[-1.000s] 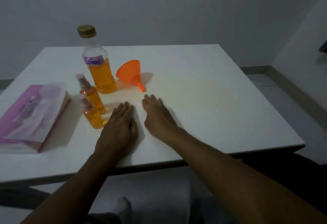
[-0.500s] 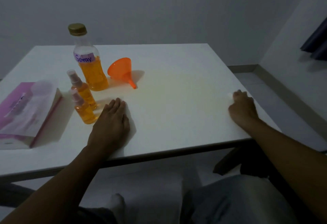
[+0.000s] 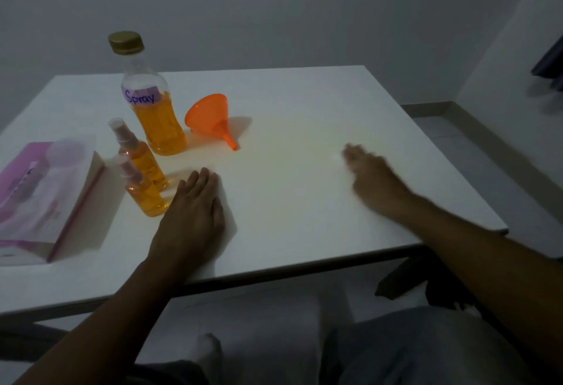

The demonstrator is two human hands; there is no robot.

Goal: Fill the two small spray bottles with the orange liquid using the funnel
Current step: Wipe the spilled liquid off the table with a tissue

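Observation:
Two small spray bottles stand capped at the left of the white table (image 3: 304, 202), both holding orange liquid: the far one (image 3: 140, 156) and the near one (image 3: 143, 193). Behind them stands a large bottle (image 3: 152, 110) labelled "Spray", gold cap on, about half full of orange liquid. An orange funnel (image 3: 213, 119) lies on its side to the right of it. My left hand (image 3: 192, 214) rests flat on the table just right of the near spray bottle, holding nothing. My right hand (image 3: 371, 177) is blurred over the table's right half, fingers apart, empty.
A pink and white box (image 3: 45, 199) lies at the table's left edge. A dark chair part (image 3: 402, 281) shows under the table's right front corner. A wall stands close behind the table, and the floor drops away to the right.
My right hand left the spot beside my left hand, swung out to the table's right edge, and now comes back leftward over the table. My left hand and the bottles have stayed put.

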